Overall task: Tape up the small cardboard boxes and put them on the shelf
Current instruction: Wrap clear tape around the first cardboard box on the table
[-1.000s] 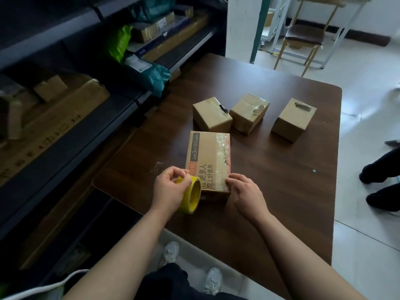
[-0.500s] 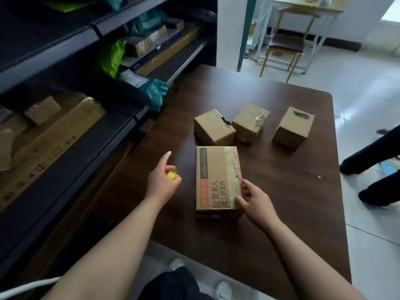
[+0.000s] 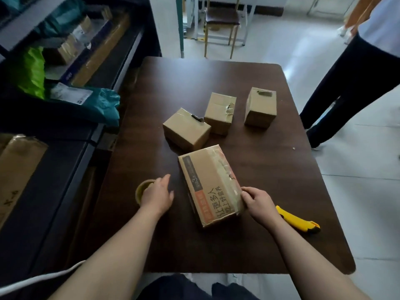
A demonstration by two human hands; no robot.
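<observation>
A printed cardboard box (image 3: pixel 207 182) with clear tape along its right side lies on the dark table (image 3: pixel 272 174) in front of me. My right hand (image 3: pixel 258 202) pinches its near right edge. My left hand (image 3: pixel 157 195) rests with fingers stretched out over a yellow tape roll (image 3: pixel 143 188) that lies flat on the table, left of the box. Three small plain boxes stand farther back: one (image 3: pixel 186 129) just beyond the printed box, one (image 3: pixel 219 113) in the middle, one (image 3: pixel 260 107) to the right. The dark shelf (image 3: pixel 65 169) runs along the left.
A yellow utility knife (image 3: pixel 297 220) lies on the table behind my right wrist. A person's dark-trousered legs (image 3: pixel 346 87) stand off the table's right edge. The shelf holds a teal bag (image 3: pixel 97 102), a green bag (image 3: pixel 32 72) and flat cartons. A chair (image 3: pixel 221 18) stands beyond the table.
My left hand carried the tape roll away from the box and set it flat on the table to the left. My right hand stayed on the box, which has turned slightly.
</observation>
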